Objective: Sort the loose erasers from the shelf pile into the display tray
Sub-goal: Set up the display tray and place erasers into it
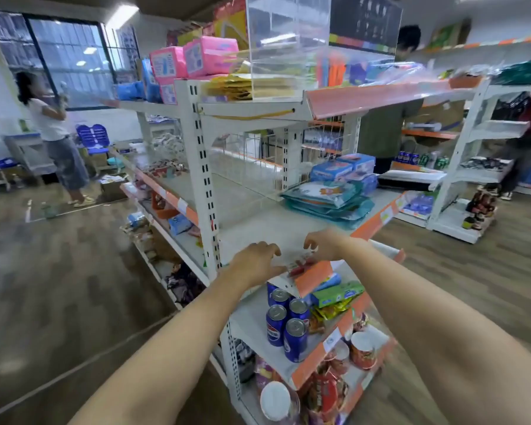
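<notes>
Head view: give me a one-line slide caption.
Both hands, left and right, reach to small red items at the front edge of a shop shelf, above blue cans.

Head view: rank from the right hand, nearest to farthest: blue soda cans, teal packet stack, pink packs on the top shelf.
From the right hand:
1. Blue soda cans, on the shelf below the hand.
2. Teal packet stack, same shelf, farther back and to the right.
3. Pink packs, top shelf, upper left.

Bare shelf (258,222) ahead of the hands; stacked packets (328,199) at right.
</notes>
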Demonstrator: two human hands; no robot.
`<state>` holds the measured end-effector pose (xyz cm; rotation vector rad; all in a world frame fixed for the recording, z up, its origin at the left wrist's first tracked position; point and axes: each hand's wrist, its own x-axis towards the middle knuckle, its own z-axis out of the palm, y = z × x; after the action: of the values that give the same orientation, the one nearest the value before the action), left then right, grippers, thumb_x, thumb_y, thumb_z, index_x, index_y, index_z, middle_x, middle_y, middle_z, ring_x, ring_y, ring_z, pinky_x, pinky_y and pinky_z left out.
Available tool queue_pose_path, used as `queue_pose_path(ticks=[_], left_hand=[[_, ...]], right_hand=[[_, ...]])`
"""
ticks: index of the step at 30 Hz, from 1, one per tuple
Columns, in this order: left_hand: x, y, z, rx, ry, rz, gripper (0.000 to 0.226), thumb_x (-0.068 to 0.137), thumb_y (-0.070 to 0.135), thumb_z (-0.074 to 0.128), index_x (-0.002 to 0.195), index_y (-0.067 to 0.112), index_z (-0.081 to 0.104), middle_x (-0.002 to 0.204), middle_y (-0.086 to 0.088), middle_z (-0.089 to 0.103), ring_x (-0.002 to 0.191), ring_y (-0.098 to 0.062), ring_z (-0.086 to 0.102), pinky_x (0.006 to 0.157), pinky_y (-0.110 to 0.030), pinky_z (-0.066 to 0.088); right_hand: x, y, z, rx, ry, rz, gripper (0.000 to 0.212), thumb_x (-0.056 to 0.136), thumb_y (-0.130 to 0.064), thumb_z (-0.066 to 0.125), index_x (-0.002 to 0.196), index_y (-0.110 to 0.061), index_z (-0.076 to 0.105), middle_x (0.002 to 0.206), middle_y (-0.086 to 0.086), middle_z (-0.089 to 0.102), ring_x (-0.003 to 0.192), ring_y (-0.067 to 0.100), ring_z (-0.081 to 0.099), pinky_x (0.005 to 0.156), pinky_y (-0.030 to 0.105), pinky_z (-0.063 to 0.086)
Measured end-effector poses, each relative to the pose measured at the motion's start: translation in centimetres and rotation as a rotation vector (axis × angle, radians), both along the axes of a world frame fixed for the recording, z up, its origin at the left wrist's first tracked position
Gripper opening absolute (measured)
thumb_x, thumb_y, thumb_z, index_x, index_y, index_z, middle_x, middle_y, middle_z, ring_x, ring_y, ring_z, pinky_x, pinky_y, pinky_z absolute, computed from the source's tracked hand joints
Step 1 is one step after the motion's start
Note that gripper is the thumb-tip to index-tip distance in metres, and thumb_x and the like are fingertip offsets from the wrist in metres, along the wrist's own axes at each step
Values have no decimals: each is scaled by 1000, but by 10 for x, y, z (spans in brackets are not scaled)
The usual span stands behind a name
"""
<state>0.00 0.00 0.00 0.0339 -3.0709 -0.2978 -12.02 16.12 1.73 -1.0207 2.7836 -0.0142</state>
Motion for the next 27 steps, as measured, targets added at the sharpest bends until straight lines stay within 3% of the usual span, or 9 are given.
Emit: queue_pose_path(ticks=[5,9,15,20,25,27], left_hand=[[-5,7,-4,25,-99,61,53,86,53,56,127,20,49,123,-4,55,112,-21,51,92,-34,44],[-10,13,-11,17,-95,68,45,86,44,57,124,20,53,120,-4,55,109,-21,52,85,-31,44],[-9,14,-25,148,30,133,38,85,40,62,115,17,58,113,-4,61,105,-21,52,80,-30,42],[12,-9,-28,309,201,158,32,84,32,66,111,14,61,110,-3,63,95,-15,57,75,-25,42],[43,-58,-19,399,270,287,30,85,29,66,113,19,61,107,5,59,89,-8,55,73,-22,43],[59,-83,-16,418,300,351,33,85,33,65,115,21,60,106,8,59,90,-8,56,75,-25,47]], right_hand=[[-4,3,-1,-23,-52,34,37,89,-20,55,126,-18,52,124,4,57,108,22,54,83,26,41],[-1,0,-1,-8,-26,75,37,90,-7,48,125,-14,57,129,4,57,114,22,53,88,25,41],[2,-6,-7,-70,21,68,30,92,-15,53,121,-11,60,127,6,58,115,24,53,91,28,41],[9,-22,-15,-297,46,53,32,87,-24,62,116,-12,62,120,9,61,110,25,54,87,28,39],[34,-66,-15,-533,-46,146,26,84,-18,67,109,-11,64,107,7,59,98,20,55,77,22,36],[50,-90,-9,-611,-94,203,24,82,-15,69,104,-9,65,102,7,58,94,22,56,82,26,42]])
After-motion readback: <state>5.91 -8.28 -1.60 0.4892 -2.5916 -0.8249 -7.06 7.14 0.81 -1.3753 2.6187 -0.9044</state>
